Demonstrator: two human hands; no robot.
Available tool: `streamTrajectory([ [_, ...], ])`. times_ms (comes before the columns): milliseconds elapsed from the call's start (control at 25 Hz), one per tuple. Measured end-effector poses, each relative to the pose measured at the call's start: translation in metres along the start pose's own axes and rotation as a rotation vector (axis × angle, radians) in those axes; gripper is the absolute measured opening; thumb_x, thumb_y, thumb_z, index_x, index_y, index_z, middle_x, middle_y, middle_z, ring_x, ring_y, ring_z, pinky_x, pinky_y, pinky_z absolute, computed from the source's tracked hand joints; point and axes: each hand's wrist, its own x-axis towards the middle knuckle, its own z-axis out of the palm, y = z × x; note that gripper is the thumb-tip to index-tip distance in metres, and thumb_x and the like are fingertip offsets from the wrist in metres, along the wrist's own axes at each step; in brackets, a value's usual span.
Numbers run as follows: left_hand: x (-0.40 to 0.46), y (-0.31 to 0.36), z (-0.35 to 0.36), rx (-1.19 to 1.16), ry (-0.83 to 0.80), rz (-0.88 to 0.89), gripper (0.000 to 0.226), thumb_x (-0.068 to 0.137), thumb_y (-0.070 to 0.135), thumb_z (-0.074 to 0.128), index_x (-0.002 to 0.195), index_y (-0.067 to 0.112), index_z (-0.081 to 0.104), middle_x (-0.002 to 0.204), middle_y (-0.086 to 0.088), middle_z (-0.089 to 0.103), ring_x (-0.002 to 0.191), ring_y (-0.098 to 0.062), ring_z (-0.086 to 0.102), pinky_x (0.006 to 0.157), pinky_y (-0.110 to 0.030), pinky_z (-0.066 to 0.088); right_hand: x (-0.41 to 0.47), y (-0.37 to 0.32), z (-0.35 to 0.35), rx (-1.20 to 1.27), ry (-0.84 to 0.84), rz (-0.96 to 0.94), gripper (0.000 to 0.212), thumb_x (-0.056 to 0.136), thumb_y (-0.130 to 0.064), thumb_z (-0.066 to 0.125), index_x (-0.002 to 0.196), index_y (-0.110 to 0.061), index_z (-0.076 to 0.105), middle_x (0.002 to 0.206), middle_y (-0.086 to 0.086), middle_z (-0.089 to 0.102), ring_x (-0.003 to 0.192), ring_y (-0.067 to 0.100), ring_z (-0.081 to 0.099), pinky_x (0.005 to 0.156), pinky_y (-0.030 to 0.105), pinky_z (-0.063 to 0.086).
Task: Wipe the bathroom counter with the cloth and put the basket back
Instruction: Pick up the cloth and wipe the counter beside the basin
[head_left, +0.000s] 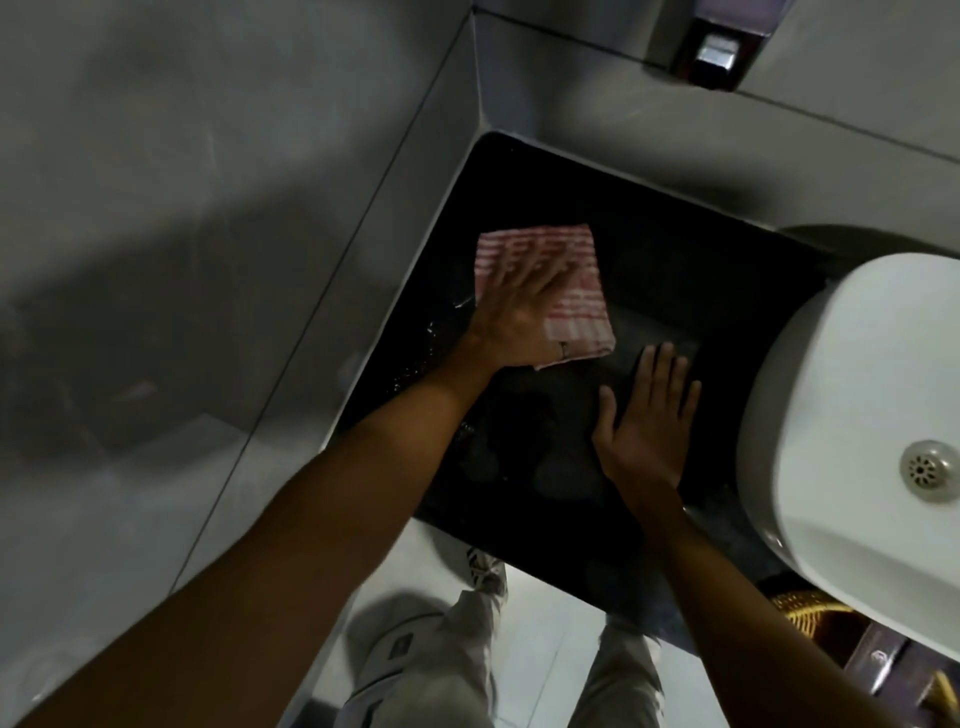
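Observation:
A folded red-and-white striped cloth (569, 270) lies on the black counter (675, 270), toward its far left corner. My left hand (511, 312) presses flat on the cloth with fingers spread over its near half. My right hand (649, 415) rests flat and open on the bare counter, to the right of the cloth and just left of the basin, holding nothing. A woven golden basket (800, 613) shows partly at the lower right, below the basin's front edge; most of it is hidden.
A white basin (857, 395) with a metal drain (930, 470) fills the right side. Grey tiled walls (208, 208) close the counter on the left and back. A wall-mounted metal fixture (719, 52) hangs above. My legs and shoes stand on pale floor tiles below.

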Motion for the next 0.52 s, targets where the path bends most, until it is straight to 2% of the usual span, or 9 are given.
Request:
streamTrajectory([
  [160,-0.023,0.015,-0.004,-0.077,-0.081,-0.44,0.109,0.078,0.086,0.043,0.163,0.019,0.031,0.171,-0.011,0.029,0.158,-0.043,0.021,0.127,-0.062,0.011,0.001,0.0,-0.001,0.009,-0.003,0.001,0.077,0.101,-0.051,0.033,0.163,-0.006,0.024,0.172,0.016,0.022,0.16,0.034,0.018,0.129,0.055,0.01],
  [240,-0.042,0.022,-0.002,-0.095,-0.06,-0.616,0.106,0.081,0.082,0.043,0.164,0.018,0.025,0.172,-0.012,0.027,0.157,-0.042,0.023,0.125,-0.064,0.014,0.0,0.0,-0.003,0.018,-0.011,-0.003,0.077,0.101,-0.051,0.032,0.163,-0.006,0.024,0.172,0.017,0.022,0.161,0.035,0.017,0.13,0.055,0.009],
  [360,-0.076,0.023,0.0,-0.105,-0.027,-0.783,0.1,0.087,0.073,0.044,0.165,0.016,0.02,0.172,-0.015,0.025,0.155,-0.043,0.027,0.125,-0.066,0.015,-0.001,-0.001,-0.006,0.02,-0.026,-0.014,0.077,0.103,-0.051,0.032,0.163,-0.005,0.022,0.173,0.018,0.019,0.161,0.035,0.014,0.13,0.055,0.007],
  [520,-0.12,0.032,0.007,-0.054,-0.021,-0.946,0.098,0.091,0.074,0.039,0.165,0.015,0.015,0.171,-0.018,0.024,0.155,-0.041,0.028,0.125,-0.068,0.012,0.0,-0.001,-0.009,0.032,-0.042,-0.02,0.077,0.103,-0.051,0.031,0.164,-0.004,0.02,0.173,0.019,0.017,0.161,0.036,0.013,0.129,0.056,0.008],
])
